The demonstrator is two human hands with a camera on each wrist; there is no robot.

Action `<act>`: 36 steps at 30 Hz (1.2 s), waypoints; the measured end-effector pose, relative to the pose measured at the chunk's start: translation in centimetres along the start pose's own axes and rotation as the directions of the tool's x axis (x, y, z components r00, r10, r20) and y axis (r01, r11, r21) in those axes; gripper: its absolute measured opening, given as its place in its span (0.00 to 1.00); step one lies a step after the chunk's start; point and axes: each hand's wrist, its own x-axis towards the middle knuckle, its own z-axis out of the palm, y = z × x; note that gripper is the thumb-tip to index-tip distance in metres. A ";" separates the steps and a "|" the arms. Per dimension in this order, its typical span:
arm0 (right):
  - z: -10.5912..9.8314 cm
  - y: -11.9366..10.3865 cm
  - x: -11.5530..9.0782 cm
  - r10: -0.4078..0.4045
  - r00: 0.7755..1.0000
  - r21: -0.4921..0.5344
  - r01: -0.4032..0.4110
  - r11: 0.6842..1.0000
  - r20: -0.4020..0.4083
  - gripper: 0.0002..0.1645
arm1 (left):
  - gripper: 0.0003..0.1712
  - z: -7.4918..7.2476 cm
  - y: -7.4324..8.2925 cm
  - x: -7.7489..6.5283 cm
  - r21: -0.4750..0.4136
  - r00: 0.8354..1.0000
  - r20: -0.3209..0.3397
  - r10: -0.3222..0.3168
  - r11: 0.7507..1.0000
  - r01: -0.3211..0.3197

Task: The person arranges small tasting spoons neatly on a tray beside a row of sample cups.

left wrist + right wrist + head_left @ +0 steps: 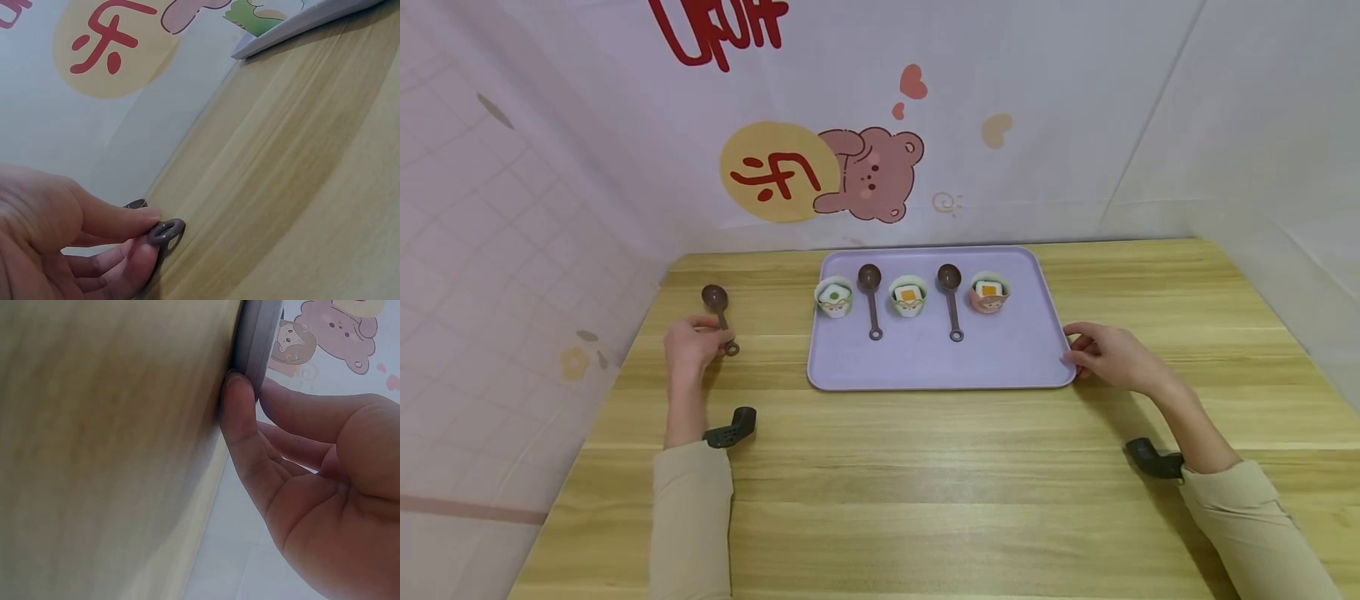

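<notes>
My left hand (pixel 691 343) pinches the handle of a brown measuring scoop (pixel 715 297) at the left of the table. In the left wrist view, the ring end of the scoop (pixel 165 232) sticks out past the thumb and fingertips, close to the wood. A lilac tray (pixel 940 365) lies to the right of it. At the tray's right edge, my right hand (pixel 1108 354) grips the rim between thumb and fingers. Two more brown scoops lie on the tray, one left (pixel 872 312) and one right (pixel 953 312), alternating with three small patterned cups.
The left cup (pixel 834 308) holds a white piece with a green dot; the middle cup (pixel 908 307) and the pink right cup (pixel 987 305) hold white pieces with orange squares. A printed cloth (pixel 1037 183) hangs behind the wooden table (pixel 925 500).
</notes>
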 end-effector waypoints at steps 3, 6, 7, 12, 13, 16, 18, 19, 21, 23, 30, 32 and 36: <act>0.0 0.0 0.0 0.001 1.000 0.005 -0.001 1.000 0.001 0.26 | 0.23 0.0 0.0 0.0 -0.022 1.000 -0.004 -0.003 1.000 0.002; 0.0 -0.1 0.0 0.002 1.000 0.006 -0.002 1.000 0.003 0.26 | 0.23 -0.1 0.0 0.0 -0.047 1.000 -0.004 -0.002 0.999 0.001; 0.0 -0.1 0.0 0.001 1.000 0.004 -0.001 1.000 0.003 0.26 | 0.23 -0.1 0.0 0.0 -0.048 1.000 -0.005 0.001 0.999 -0.001; -0.1 -0.1 0.0 0.003 1.000 -0.003 -0.003 1.000 0.004 0.27 | 0.21 -0.2 0.0 0.0 -0.042 1.000 -0.015 0.010 0.999 -0.011; -0.1 0.0 0.0 0.004 1.000 -0.003 -0.004 1.000 0.004 0.27 | 0.21 -0.2 0.0 0.0 -0.037 1.000 -0.018 0.012 0.999 -0.013; -0.1 -0.1 -0.1 0.007 1.000 0.001 -0.007 1.000 0.005 0.27 | 0.21 -0.2 0.1 -0.1 -0.041 1.000 -0.025 0.010 0.999 -0.011; -0.1 -0.1 -0.1 0.008 1.000 0.002 -0.008 1.000 0.005 0.27 | 0.21 -0.2 0.2 -0.1 -0.038 1.000 -0.024 0.005 0.999 -0.006; -0.1 -0.1 -0.1 0.007 1.000 0.001 -0.007 1.000 0.005 0.27 | 0.21 -0.2 0.3 -0.1 -0.038 1.000 -0.023 0.002 0.999 -0.002; -0.1 -0.2 -0.1 0.006 1.000 0.001 -0.006 1.000 0.005 0.27 | 0.22 -0.1 0.5 -0.2 -0.037 1.000 -0.022 -0.001 0.999 0.000; -0.1 -0.2 -0.1 0.005 1.000 -0.002 -0.005 1.000 0.005 0.26 | 0.22 -0.2 0.6 -0.2 -0.044 1.000 -0.016 -0.005 0.999 0.005; -0.1 -0.1 -0.1 -0.003 1.000 -0.007 0.003 1.000 0.005 0.26 | 0.21 -0.5 1.3 -0.7 -0.119 1.000 -0.001 -0.005 0.993 0.005; -0.1 0.0 -0.1 -0.003 1.000 -0.005 0.003 1.000 0.006 0.26 | 0.21 -0.6 1.5 -0.9 -0.139 1.000 -0.005 0.003 0.990 -0.004; 0.0 0.1 0.0 -0.004 1.000 -0.015 0.004 1.000 0.004 0.26 | 0.21 -0.7 1.9 -1.2 -0.173 1.000 -0.011 0.013 0.985 -0.015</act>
